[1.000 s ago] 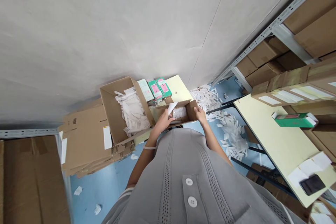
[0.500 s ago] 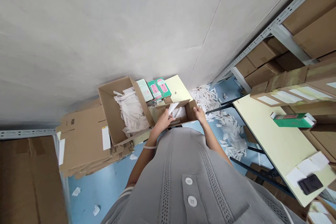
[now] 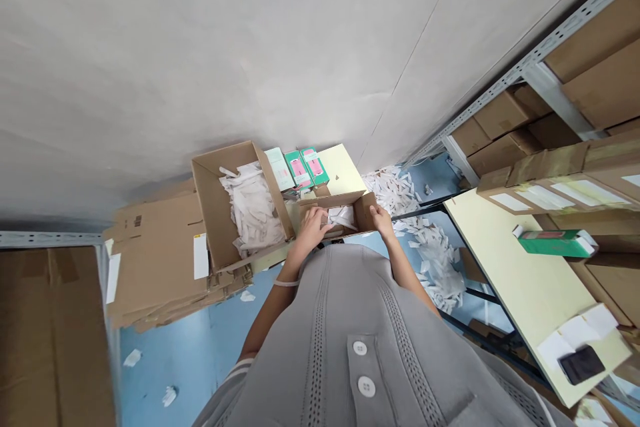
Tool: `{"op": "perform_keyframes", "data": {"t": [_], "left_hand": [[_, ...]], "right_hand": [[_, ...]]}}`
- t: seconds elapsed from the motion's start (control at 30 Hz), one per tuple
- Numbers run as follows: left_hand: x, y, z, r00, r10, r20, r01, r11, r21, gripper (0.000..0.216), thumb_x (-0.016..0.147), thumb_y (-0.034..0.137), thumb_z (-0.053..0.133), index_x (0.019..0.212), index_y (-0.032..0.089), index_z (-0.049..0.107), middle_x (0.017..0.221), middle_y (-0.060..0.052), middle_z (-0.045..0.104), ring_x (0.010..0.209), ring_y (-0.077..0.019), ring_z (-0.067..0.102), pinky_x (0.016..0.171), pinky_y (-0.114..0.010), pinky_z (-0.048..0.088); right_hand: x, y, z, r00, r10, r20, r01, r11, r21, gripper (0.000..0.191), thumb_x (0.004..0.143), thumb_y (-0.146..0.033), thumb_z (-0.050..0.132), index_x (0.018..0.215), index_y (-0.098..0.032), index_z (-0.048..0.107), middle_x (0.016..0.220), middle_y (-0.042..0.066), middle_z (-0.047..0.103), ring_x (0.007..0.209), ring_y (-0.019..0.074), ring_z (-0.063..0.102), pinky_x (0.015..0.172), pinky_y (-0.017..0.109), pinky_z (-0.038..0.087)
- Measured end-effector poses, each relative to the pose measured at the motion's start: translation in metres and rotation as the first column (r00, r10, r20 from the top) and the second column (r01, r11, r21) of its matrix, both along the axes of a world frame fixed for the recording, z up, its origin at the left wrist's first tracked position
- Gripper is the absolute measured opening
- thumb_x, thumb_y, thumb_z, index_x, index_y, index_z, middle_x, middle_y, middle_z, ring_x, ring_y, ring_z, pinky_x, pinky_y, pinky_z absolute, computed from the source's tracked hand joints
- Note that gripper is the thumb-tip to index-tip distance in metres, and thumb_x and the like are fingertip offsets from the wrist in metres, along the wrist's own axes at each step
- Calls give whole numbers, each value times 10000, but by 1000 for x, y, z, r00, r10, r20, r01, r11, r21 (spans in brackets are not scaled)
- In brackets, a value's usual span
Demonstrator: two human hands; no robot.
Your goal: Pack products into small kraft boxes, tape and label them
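Note:
A small open cardboard box [image 3: 364, 209] is held in front of my body, with several flat white packets [image 3: 342, 216] inside it. My right hand [image 3: 383, 221] grips its right end wall. My left hand [image 3: 311, 229] reaches over the left end, thumb and bent fingers apart beside the packets; some fingertips are hidden. A larger open cardboard box [image 3: 216, 213], heaped with white paper-like strips [image 3: 254, 210], stands just left of it. Behind are two green-and-pink boxes [image 3: 299, 169] and a pale green box [image 3: 279, 169].
Flattened cardboard [image 3: 155, 253] is stacked at the left. White strips [image 3: 393, 190] cover the floor at right. A cream table [image 3: 505, 260] bears a green carton [image 3: 555, 243] and a black phone [image 3: 581, 365]. Shelving with cartons [image 3: 505, 113] stands beyond, and a grey wall [image 3: 250, 47] closes the front.
My left hand has lowered the white piece it held upright into the small box; that piece no longer stands out. My right hand keeps its grip. The view has shifted slightly.

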State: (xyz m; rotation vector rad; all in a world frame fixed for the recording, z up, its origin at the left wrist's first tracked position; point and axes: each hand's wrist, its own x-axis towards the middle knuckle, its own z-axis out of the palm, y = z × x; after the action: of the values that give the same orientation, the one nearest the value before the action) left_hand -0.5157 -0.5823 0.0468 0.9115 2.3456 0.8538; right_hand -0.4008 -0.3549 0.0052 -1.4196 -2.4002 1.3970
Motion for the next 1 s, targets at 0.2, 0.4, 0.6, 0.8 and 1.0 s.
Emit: {"op": "perform_keyframes", "data": {"t": [0.2,0.4,0.6,0.8,1.0], "left_hand": [[8,0,-3,966,226,-123,-245,953,-178,346,854,266,631,1138,146,473,1239,-161,493,1229,-313,465,1001,-446,399],[14,3,-15,943,325,-72,-327,864,-384,656,829,328,667,1342,105,324,1416,-266,380,1344,-379,398,1020,-480,392],[13,-5,-24,935,347,73,-301,885,-355,753,833,212,595,1452,81,187,1579,-293,128,1376,-401,374,1069,-484,370],[8,-20,-38,922,275,274,-286,958,2,847,796,174,555,1472,41,62,1551,-289,216,1462,-319,257,1169,-442,268],[-2,-29,-42,849,143,508,-256,954,159,663,896,168,361,1489,192,64,1558,-174,310,1441,-189,327,1160,-403,310]], "right_hand": [[0,-5,2,1000,0,22,-1,999,41,396,833,-456,394,955,-200,671,937,90,711,936,263,603,825,345,443],[3,-12,6,999,-22,31,21,999,37,401,815,-459,385,910,-186,663,927,100,709,900,261,613,798,343,453],[14,-28,10,998,-56,-17,57,998,38,406,791,-455,393,924,-179,660,954,118,714,927,280,619,805,359,459],[40,-53,12,990,-137,-36,140,983,118,485,815,-526,360,965,-169,652,979,133,710,942,289,620,822,373,456],[74,-61,25,938,-330,-104,341,932,125,538,831,-575,381,1037,-157,650,1039,141,708,981,313,618,868,394,449]]}}
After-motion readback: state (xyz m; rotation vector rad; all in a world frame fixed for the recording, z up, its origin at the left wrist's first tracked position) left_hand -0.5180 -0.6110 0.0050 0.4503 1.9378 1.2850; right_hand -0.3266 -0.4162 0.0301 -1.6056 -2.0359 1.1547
